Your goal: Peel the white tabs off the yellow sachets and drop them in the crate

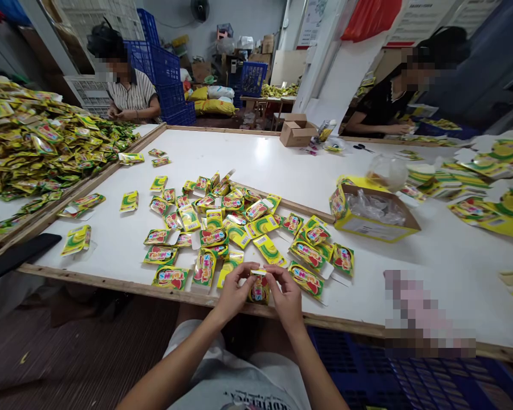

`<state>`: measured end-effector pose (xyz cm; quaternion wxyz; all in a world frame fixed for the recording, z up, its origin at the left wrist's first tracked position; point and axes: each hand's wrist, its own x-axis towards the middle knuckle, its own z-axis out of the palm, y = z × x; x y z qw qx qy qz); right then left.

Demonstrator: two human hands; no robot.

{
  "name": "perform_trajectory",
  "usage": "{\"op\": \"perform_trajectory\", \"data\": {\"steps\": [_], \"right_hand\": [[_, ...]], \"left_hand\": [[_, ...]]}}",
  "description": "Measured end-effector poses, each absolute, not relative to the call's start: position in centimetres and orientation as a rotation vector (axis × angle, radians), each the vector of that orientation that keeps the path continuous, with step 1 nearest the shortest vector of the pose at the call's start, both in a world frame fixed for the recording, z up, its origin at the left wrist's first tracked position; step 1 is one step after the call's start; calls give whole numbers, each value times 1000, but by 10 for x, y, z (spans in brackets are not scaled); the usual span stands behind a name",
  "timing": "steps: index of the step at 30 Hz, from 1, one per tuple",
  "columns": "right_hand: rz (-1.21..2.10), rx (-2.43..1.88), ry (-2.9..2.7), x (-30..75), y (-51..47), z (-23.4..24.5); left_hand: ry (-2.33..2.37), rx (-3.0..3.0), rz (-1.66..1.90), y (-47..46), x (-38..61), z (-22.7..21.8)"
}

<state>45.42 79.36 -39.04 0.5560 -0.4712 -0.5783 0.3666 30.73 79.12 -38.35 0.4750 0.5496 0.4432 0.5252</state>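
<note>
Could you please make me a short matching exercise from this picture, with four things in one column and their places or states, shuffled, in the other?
1. Small box
2. Open yellow carton
3. Scissors
4. Large heap of packets

A. Black, near the far edge of the white table
B. Has clear plastic inside
C. At the far left of the picture
D. Held between the fingers of the left hand and right hand

Pairs: 1-D, 2-B, 3-A, 4-C
</note>
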Motion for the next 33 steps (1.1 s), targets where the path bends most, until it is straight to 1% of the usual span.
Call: {"op": "perform_trajectory", "data": {"steps": [12,18,27,29,33], "right_hand": [[722,-1240,-1492,458,799,-376],[744,-1243,-1515,459,801,-372],[853,-1179,-1530,461,789,-391],[810,-1204,-1507,459,785,-388],[565,-1346,-1333,486,757,-371]], "left_hand": [[1185,1302,1332,799,316,-370],[1219,1340,1333,801,318,-366],[1119,1535,1317,793,304,-374],[1112,1569,1290,790,305,-374],[1136,1602,1252,780,300,-375]]}}
